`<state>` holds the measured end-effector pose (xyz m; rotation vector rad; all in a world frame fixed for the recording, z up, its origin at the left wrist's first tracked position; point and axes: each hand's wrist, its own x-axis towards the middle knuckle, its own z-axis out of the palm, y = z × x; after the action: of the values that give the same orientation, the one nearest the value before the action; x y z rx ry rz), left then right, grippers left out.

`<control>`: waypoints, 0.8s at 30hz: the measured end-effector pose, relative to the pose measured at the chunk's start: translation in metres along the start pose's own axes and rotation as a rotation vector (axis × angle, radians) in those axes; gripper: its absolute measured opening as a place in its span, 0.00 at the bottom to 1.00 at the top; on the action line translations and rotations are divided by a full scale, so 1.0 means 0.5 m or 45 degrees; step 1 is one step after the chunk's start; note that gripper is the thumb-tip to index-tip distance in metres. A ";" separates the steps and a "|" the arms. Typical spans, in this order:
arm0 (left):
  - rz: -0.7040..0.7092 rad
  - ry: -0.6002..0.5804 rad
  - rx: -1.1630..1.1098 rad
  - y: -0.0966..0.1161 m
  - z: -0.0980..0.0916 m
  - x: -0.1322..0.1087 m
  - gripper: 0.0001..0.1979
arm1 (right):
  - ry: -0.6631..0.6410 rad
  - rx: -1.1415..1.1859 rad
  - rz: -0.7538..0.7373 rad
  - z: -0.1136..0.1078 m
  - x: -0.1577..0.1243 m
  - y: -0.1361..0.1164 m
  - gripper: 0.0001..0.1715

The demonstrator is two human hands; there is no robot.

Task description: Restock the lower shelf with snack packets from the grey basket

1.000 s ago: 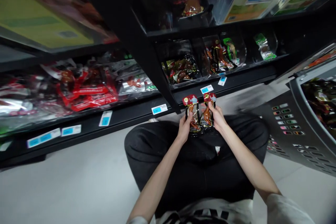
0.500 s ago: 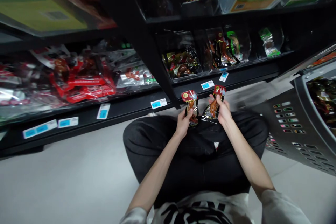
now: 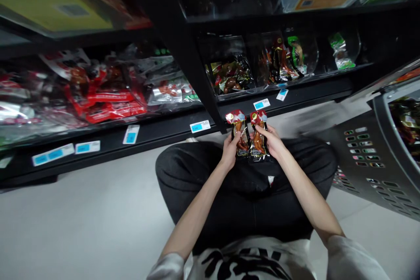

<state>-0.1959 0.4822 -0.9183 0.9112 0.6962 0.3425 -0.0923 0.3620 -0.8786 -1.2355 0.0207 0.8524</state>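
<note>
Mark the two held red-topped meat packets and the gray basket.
Left red-topped meat packet [image 3: 243, 143], head view: clear window.
Right red-topped meat packet [image 3: 258, 143], head view: clear window.
Gray basket [image 3: 389, 155], head view: perforated side wall.

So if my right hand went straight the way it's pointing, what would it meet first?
Your right hand would probably meet the red-topped drumstick packet in your left hand; depth is unclear.

Two red-and-black plastic packets [image 3: 258, 143] are held side by side before a black shelf [image 3: 164, 132], on which red plastic packs [image 3: 113, 96] are piled at left; a grey perforated plastic basket [image 3: 389, 142] is placed at right.
</note>
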 end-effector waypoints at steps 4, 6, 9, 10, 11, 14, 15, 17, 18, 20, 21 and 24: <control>0.011 -0.040 -0.044 0.000 -0.001 0.001 0.23 | 0.016 -0.034 -0.021 -0.008 0.006 0.012 0.23; 0.036 -0.073 -0.043 -0.001 -0.002 0.001 0.22 | 0.029 -0.045 -0.054 -0.010 0.008 0.015 0.23; 0.081 -0.102 -0.018 -0.003 -0.004 0.002 0.21 | 0.051 -0.064 -0.098 -0.011 0.011 0.017 0.23; 0.089 -0.101 -0.008 -0.004 -0.004 0.002 0.20 | 0.050 -0.072 -0.117 -0.011 0.012 0.018 0.22; 0.089 -0.100 0.002 -0.005 -0.005 0.002 0.20 | 0.039 -0.079 -0.137 -0.011 0.013 0.018 0.22; 0.063 -0.125 0.034 -0.007 -0.006 0.002 0.21 | -0.022 -0.078 -0.199 -0.012 0.016 0.020 0.21; 0.052 -0.137 0.044 -0.007 -0.006 0.001 0.22 | -0.039 -0.071 -0.216 -0.012 0.018 0.021 0.21; 0.049 -0.151 0.075 -0.005 -0.005 -0.001 0.23 | -0.056 -0.062 -0.234 -0.014 0.020 0.024 0.20; 0.059 -0.156 0.104 -0.003 -0.005 -0.002 0.23 | -0.059 -0.062 -0.239 -0.015 0.022 0.026 0.20; 0.082 -0.173 0.181 0.002 -0.003 -0.005 0.22 | -0.061 -0.065 -0.242 -0.016 0.024 0.029 0.20; 0.089 -0.183 0.219 0.004 -0.003 -0.007 0.22 | -0.056 -0.065 -0.243 -0.016 0.024 0.030 0.20; 0.093 -0.211 0.285 0.007 -0.003 -0.010 0.21 | -0.039 -0.075 -0.249 -0.015 0.024 0.032 0.21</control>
<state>-0.2005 0.4823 -0.9138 1.1661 0.5563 0.2535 -0.0903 0.3636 -0.8997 -1.2567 -0.1488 0.7060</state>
